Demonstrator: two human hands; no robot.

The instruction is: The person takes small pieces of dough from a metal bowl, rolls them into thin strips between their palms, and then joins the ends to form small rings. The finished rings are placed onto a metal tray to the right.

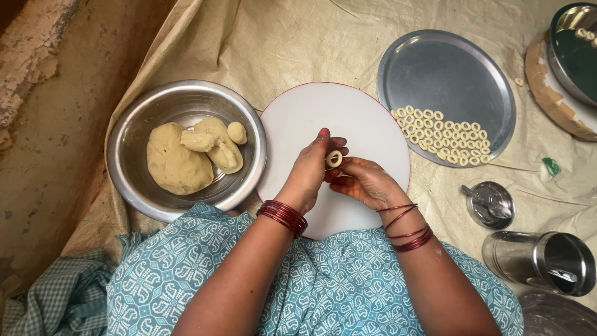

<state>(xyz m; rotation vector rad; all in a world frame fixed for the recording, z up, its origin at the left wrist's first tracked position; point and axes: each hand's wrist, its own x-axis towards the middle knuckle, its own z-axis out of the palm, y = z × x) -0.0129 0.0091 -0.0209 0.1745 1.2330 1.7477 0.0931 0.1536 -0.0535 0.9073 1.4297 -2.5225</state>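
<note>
Over a round white board (pixel 348 112), my left hand (pixel 308 171) and my right hand (pixel 367 183) meet, fingertips pinching a small pale dough ring (pixel 334 158) between them. Both wrists wear red bangles. To the left stands a steel bowl (pixel 130 143) holding several lumps of beige dough (pixel 177 162). To the right lies a round steel plate (pixel 448 68) with several finished dough rings (pixel 444 137) laid in rows along its near edge.
A small steel lid with a spoon (pixel 491 204) and a steel canister on its side (pixel 541 261) lie at the right. Another steel dish (pixel 575 50) sits on a round block at the top right. Beige cloth covers the floor; bare ground lies to the left.
</note>
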